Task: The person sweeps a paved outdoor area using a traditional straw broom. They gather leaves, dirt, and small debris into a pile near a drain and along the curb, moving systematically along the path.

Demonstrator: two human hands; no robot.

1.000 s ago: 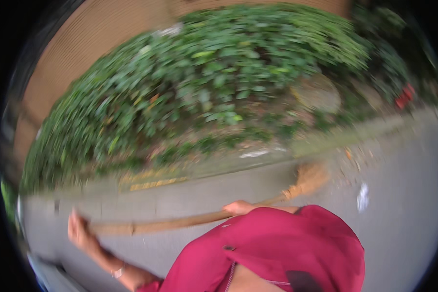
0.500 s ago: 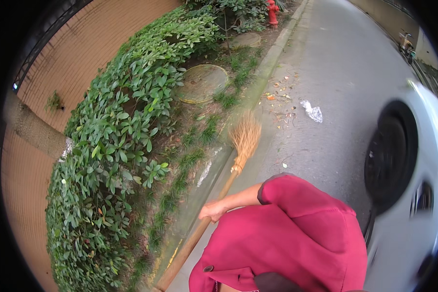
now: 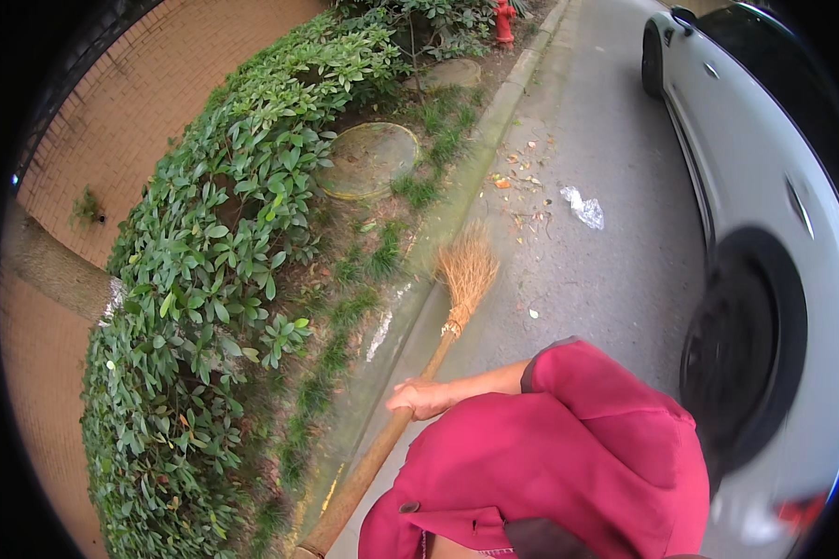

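My right hand [image 3: 418, 398] is closed around the wooden handle of a broom [image 3: 364, 480]. The handle slants from the lower left up to a fan of straw-coloured twig bristles [image 3: 469, 265], slightly blurred, on the road beside the kerb. Past the bristles lie scattered dry leaves [image 3: 522, 182] and a crumpled piece of clear plastic [image 3: 583, 207]. My left hand is out of view. The handle's lower end reaches the bottom edge of the picture, left of my red jacket [image 3: 550, 447].
A silver car [image 3: 764, 140] is close on my right, its rear wheel [image 3: 736, 345] blurred. Along the left run a stone kerb [image 3: 466, 186], grass and a leafy hedge [image 3: 205, 279]. A round manhole cover [image 3: 371, 160] and a red hydrant [image 3: 503, 23] stand farther along.
The car has driven forward up the road past me; its front was beside me and now its rear wheel is. The bristles and my right hand have shifted slightly.
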